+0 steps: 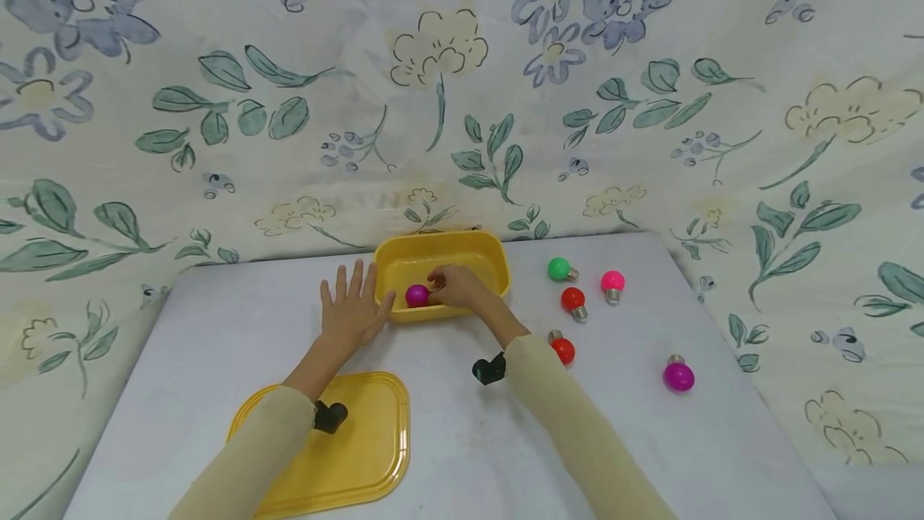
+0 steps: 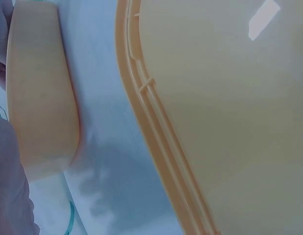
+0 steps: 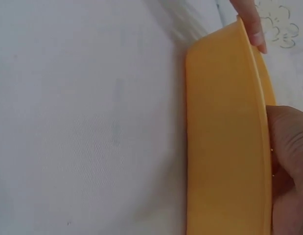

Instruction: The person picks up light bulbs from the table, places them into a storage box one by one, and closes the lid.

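Observation:
At the back of the table stands a deep yellow tub, with a purple light bulb low inside its front left part. My right hand reaches over the front rim and pinches this bulb at its base end; the base itself is hidden by the fingers. Fingers spread and straight, my left hand is at the tub's left side, its thumb at the rim. In the right wrist view, the tub's wall hides the bulb and the right fingertips.
A flat yellow tray lies at front left, partly under the left forearm. Right of the tub lie a green bulb, a pink bulb, two red bulbs and another purple bulb. A floral cloth hangs behind the table.

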{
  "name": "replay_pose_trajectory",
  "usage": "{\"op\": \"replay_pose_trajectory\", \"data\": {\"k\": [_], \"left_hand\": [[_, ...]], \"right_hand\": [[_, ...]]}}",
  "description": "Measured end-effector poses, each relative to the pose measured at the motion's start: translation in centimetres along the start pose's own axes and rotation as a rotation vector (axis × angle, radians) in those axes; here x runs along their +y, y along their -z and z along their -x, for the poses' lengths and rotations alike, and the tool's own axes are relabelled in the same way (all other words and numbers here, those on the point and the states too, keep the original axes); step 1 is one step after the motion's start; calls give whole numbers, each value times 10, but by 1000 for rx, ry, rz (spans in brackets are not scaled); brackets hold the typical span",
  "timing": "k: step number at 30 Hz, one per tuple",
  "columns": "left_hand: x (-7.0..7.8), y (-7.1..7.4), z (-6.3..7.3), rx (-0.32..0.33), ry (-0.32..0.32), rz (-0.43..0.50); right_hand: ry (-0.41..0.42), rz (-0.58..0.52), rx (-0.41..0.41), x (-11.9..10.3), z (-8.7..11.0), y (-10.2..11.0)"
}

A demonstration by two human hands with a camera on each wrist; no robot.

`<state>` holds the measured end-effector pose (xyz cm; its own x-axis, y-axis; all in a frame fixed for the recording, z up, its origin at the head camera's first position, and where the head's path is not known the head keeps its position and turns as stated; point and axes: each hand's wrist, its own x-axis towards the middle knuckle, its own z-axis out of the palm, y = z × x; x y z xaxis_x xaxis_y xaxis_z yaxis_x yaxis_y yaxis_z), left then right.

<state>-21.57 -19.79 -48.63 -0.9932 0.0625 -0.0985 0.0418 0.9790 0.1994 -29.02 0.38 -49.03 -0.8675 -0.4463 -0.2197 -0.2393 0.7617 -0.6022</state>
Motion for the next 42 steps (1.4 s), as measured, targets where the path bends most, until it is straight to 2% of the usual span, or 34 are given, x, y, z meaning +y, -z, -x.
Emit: {"op": "replay_pose_trajectory", "data": {"k": [4, 10, 19, 26, 30, 33, 42], "left_hand": [[-1, 1, -1, 1, -4, -6], [-3, 0, -3, 1, -9, -14], [-5, 2, -4, -5, -8, -11], [-7, 0, -7, 2, -21, -2], [-8, -2, -9, 14, -27, -18], [-8, -3, -10, 19, -27, -26], [-8, 0, -9, 16, -26, -28]], "right_hand": [[51, -27, 17, 5, 3, 5], [153, -159, 59, 23, 16, 17], [205, -237, 193, 55, 48, 38], [197, -285, 255, 73, 79, 54], [133, -250, 291, 82, 98, 58], [81, -221, 308, 88, 113, 59], [49, -192, 362, 112, 149, 49]]}}
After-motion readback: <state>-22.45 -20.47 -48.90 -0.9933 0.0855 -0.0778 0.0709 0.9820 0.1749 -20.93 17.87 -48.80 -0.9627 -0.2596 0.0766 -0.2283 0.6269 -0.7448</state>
